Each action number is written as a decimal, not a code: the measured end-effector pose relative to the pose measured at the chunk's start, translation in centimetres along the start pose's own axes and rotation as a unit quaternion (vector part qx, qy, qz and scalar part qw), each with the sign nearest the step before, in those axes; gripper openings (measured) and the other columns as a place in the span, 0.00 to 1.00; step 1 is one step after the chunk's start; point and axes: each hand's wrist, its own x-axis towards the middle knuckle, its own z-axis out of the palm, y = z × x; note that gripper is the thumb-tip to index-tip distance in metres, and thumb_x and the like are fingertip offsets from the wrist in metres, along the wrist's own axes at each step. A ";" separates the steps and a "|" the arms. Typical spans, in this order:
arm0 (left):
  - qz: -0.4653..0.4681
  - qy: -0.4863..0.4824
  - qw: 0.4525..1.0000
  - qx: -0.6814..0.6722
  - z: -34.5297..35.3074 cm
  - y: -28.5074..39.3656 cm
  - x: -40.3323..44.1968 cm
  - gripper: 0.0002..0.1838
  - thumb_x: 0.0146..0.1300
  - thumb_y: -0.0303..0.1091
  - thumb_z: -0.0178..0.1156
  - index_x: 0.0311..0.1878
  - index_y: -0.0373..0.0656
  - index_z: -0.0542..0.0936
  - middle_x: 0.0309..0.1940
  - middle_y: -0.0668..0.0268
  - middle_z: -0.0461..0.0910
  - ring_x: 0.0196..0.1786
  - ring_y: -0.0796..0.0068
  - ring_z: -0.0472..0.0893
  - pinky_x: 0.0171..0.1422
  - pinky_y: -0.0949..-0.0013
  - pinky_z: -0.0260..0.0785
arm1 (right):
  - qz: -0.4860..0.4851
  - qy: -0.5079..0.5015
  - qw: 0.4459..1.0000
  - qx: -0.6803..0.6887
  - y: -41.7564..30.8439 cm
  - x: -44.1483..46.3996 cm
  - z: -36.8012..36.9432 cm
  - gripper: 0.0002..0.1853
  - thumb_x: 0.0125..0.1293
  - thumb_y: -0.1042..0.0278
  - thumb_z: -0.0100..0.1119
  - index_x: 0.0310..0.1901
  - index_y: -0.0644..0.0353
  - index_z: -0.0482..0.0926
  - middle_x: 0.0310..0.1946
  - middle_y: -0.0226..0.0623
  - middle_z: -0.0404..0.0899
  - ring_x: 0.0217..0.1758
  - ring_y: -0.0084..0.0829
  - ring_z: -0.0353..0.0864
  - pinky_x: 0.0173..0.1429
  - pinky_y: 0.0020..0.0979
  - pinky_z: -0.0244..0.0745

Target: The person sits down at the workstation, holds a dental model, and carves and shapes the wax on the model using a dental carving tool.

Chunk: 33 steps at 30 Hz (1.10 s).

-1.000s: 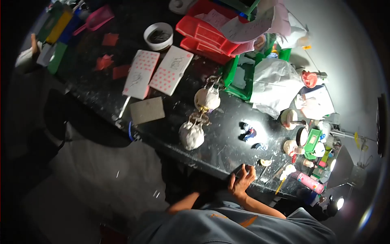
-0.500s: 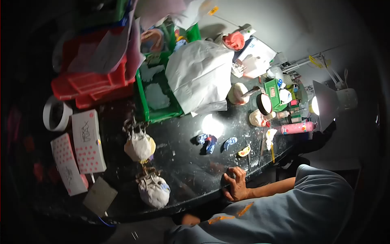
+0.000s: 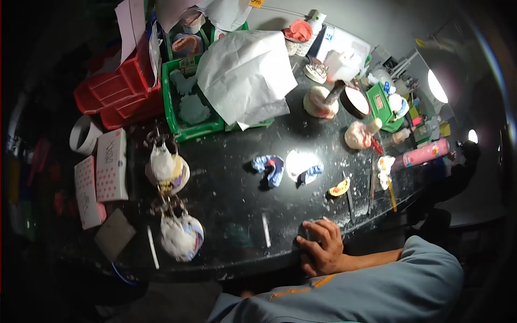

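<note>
1. Since everything sits around that little yellow arch (image 3: 340,188), I'd use it as your landmark on the black workbench (image 3: 226,172).
2. Two plaster-mounted articulators (image 3: 181,239) are well off to its left, so they're out of the way. Leave them there imo.
3. Right hand (image 3: 326,248) is on the bench edge, body side of the arch, near but not touching it. Fingers half curled; can't tell if anything's tucked under them. That edge looks like a decent wrist rest, so I'd use it for steadiness.
4. Left hand (image 3: 247,294) is apart from the right, well left of the arch and below the edge. It's just a dim blur, so no clue if it's gripping anything.
5. Two blue-and-white arch pieces (image 3: 276,171) lie left of the yellow one. Mind your knuckles, they'd probably scuff easily.
6. The yellow arch itself lies flat; I'd pinch only its outer rim.
7. A slim dark tool (image 3: 350,204) is right beside it, easily knocked by a sleeve.
</note>
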 end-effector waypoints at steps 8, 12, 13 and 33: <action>0.037 0.136 0.989 -0.052 1.8 1.0 5.0 0.22 0.67 0.43 0.64 0.56 0.37 0.84 0.53 0.50 0.86 0.55 0.54 0.84 0.58 0.55 0.75 | -0.024 0.141 0.989 0.026 -0.7 -1.2 1.3 0.22 0.53 0.64 0.69 0.52 0.52 0.82 0.60 0.39 0.78 0.64 0.45 0.76 0.65 0.47 0.69; 0.042 0.188 0.978 -0.074 2.0 1.8 5.4 0.22 0.68 0.44 0.64 0.56 0.36 0.84 0.52 0.50 0.86 0.55 0.55 0.84 0.58 0.56 0.75 | -0.088 0.179 0.976 0.087 0.4 -2.8 1.5 0.14 0.57 0.70 0.67 0.47 0.53 0.83 0.53 0.34 0.81 0.59 0.41 0.80 0.60 0.42 0.73; 0.042 0.200 0.976 -0.078 2.0 1.9 5.4 0.22 0.68 0.44 0.64 0.56 0.36 0.84 0.52 0.50 0.86 0.55 0.55 0.84 0.58 0.56 0.75 | -0.111 0.167 0.972 0.122 1.2 -3.3 1.7 0.14 0.57 0.72 0.67 0.46 0.53 0.83 0.51 0.34 0.82 0.58 0.40 0.80 0.59 0.42 0.74; 0.239 0.213 0.922 -0.217 -5.4 20.3 -19.1 0.12 0.74 0.36 0.65 0.32 0.44 0.82 0.24 0.73 0.79 0.24 0.88 0.74 0.28 0.79 0.68 | 0.133 0.337 0.799 0.480 13.7 -23.8 -10.1 0.01 0.66 0.80 0.63 0.37 0.64 0.83 0.33 0.36 0.85 0.39 0.22 0.83 0.46 0.26 0.78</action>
